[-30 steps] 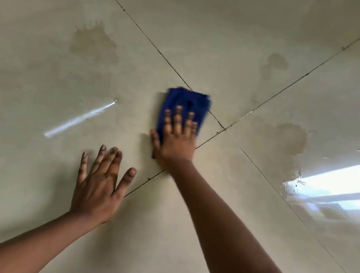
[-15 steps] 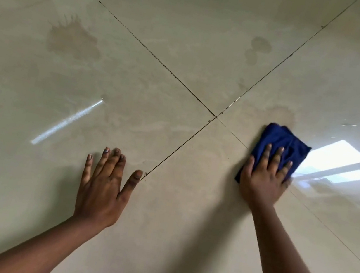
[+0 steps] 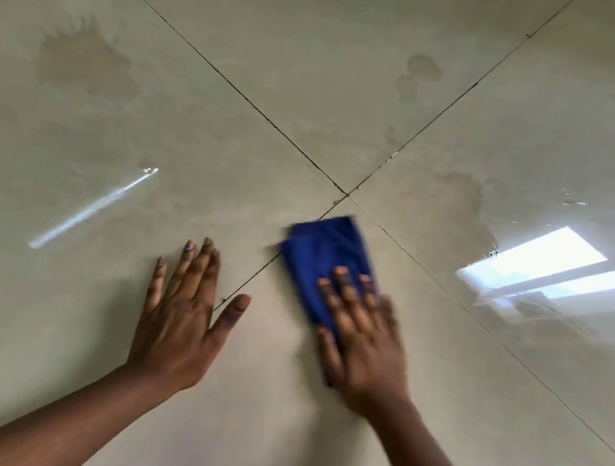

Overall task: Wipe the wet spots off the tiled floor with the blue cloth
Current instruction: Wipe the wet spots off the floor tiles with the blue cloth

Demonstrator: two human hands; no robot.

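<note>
blue cloth [image 3: 324, 254] | under flat right hand [image 3: 362, 347] | left hand [image 3: 176, 327] on tiled floor [image 3: 261, 449]

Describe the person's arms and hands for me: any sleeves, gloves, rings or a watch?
Both forearms are bare as far as the frame shows: no sleeves in view. The left hand and the right hand wear no gloves, and no rings, watch or bracelet show on the fingers or wrists. The fingernails are short; the right hand is motion-blurred, so finer detail there cannot be read.
</note>
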